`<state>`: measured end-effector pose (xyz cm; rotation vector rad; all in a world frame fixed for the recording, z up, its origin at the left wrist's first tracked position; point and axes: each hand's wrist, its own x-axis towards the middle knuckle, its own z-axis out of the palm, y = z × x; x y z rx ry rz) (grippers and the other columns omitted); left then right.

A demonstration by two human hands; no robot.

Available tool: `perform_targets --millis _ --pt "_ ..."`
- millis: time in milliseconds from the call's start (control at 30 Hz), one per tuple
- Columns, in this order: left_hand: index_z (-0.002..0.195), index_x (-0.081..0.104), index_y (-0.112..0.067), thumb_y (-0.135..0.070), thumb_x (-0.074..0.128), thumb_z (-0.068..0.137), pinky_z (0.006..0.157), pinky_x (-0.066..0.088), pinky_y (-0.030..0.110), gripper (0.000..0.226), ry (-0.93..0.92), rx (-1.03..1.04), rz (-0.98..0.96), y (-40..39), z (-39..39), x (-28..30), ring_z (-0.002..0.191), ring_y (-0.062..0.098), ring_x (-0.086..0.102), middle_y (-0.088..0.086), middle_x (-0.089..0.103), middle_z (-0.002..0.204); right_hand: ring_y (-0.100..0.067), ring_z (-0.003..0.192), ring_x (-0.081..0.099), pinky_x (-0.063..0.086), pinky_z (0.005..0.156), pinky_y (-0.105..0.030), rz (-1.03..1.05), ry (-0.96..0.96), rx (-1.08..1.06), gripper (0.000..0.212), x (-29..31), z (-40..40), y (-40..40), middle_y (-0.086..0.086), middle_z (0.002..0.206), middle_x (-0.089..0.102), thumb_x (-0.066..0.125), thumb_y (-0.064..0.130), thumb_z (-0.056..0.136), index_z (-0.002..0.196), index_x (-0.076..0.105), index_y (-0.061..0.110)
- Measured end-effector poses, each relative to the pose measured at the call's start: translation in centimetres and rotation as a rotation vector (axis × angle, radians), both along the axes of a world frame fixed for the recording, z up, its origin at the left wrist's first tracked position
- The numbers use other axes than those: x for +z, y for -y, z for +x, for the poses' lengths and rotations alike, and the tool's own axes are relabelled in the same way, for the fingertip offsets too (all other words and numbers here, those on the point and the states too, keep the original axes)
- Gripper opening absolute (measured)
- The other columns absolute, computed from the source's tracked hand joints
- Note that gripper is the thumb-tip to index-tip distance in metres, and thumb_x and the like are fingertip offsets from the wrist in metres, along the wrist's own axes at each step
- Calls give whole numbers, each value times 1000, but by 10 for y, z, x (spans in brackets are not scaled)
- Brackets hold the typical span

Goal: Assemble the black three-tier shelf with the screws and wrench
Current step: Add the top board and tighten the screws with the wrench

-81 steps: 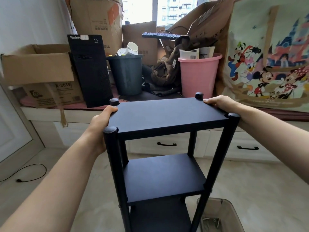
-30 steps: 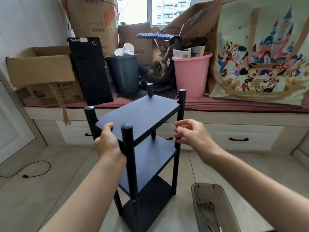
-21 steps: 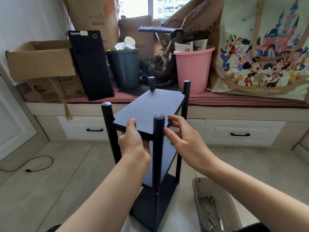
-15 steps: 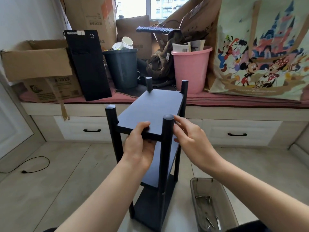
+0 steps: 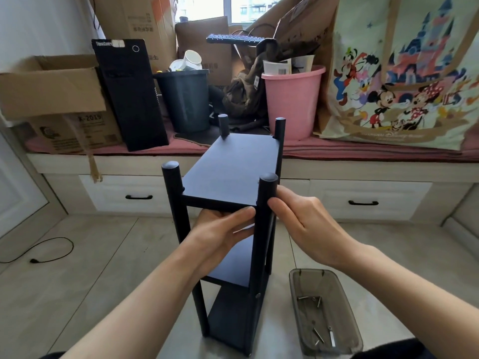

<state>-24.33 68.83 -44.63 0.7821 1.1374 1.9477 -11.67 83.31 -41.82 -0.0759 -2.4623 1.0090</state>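
The black three-tier shelf (image 5: 233,167) stands upright on the floor with a narrow end toward me. Its four round posts rise above the top board. My left hand (image 5: 220,231) is just under the near edge of the top board; its thumb reaches to the near right post (image 5: 261,244), and its fingers are hidden below the board. My right hand (image 5: 303,218) holds that same post from the right, just below its cap, thumb in front and fingers behind. A screw head (image 5: 257,295) shows lower on this post. Loose screws (image 5: 317,335) lie in a grey tray (image 5: 347,301).
The tray sits on the floor at the lower right beside the shelf. Behind runs a low drawer bench (image 5: 363,177) crowded with cardboard boxes (image 5: 51,84), a black computer case (image 5: 129,94), a dark bin (image 5: 185,99), a pink bucket (image 5: 293,99) and a cartoon bag (image 5: 404,73). A cable (image 5: 49,251) lies at left.
The shelf has been turned from broadside to narrow end toward me and set on the floor. My left thumb slid off the top board to beneath its edge; my right hand closed on the near right post.
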Motion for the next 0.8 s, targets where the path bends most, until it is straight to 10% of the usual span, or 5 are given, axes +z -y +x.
perform_targets --millis 533,800 --pt "101 81 -15 -19 74 78 81 60 36 25 27 78 -36 -5 12 4 105 33 72 16 75 111 -42 81 57 49 75 -58 -120 -16 41 53 -6 -1 -5 -21 86 61 31 52 101 96 58 7" --pt "99 81 -18 -24 80 69 82 61 38 31 47 81 -67 -4 12 6 107 34 72 18 74 114 -15 109 66 53 96 -46 -312 -4 -21 39 -2 -12 -18 0 114 71 34 31 108 132 61 16"
